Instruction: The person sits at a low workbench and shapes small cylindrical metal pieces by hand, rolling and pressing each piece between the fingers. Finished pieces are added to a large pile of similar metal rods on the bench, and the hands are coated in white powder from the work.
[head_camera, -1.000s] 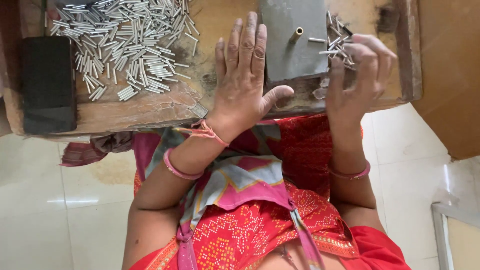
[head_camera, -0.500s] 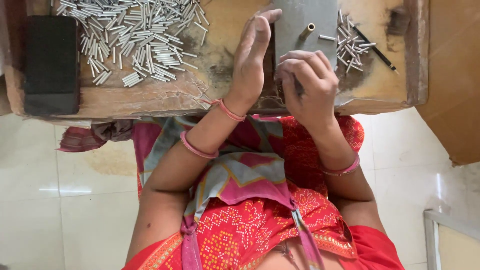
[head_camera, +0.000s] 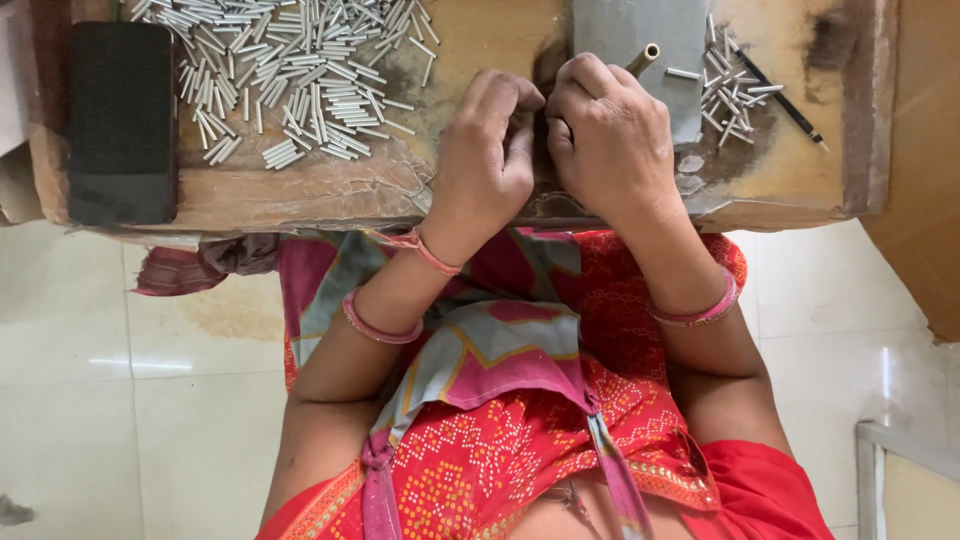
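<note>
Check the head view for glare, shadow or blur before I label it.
Head view: sharp overall, light soft and even. Mild glare streaks on the pale floor tiles at left. Both curled hands, left hand and right hand, shade the gap between them, so whatever the fingers pinch there is hidden. The metal tubes on the wooden bench are crisp.

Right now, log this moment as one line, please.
left hand: curled, contents hidden | right hand: curled beside it, by brass tube on grey block | silver tubes: heaped left | bench: wooden

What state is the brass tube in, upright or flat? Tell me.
Upright: the brass tube stands on the grey plate, open end up, while the steel tubes lie flat.
</note>
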